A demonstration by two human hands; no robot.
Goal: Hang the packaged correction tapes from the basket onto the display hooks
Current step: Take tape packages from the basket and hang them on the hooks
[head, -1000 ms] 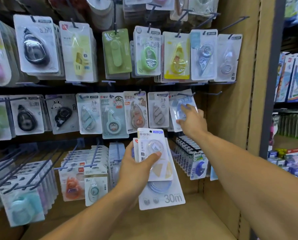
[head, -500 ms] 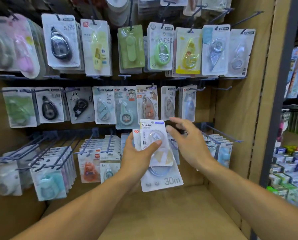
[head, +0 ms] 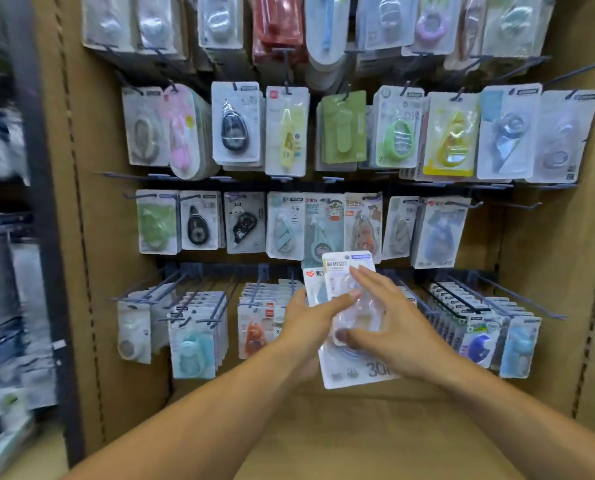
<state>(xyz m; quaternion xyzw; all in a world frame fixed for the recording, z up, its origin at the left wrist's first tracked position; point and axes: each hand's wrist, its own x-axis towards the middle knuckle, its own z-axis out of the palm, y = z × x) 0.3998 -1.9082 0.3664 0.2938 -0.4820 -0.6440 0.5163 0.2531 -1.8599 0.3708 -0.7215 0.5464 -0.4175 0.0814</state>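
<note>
Clearly the business centres on the small stack of packaged correction tapes (head: 349, 306) held up in front of the lowest row of the display. There look to be at least two cards: a smaller one in front with a clear blister, and a longer card behind it whose bottom edge shows a "30" print. The left hand (head: 310, 327) grips the stack from its left edge, thumb lying across the front blister, presumably so the cards stay fanned and upright with their hang-holes at the top. The right hand (head: 389, 327) comes in from the other side, its fingers spread over the front card and its thumb at the blister's lower edge; I judge it is taking that card off the stack, though whether it pinches it yet I cannot tell through the blur.

Behind the hands runs a row of dark display hooks (head: 476, 299) jutting forward, most of them loaded with rows of cards, which is why the stack is held at this height. Higher up, two further rows of hanging packs (head: 233, 124) cover the brown pegboard panel (head: 116, 271). No basket is in view. A dark shelf upright (head: 36, 168) stands at the left.
</note>
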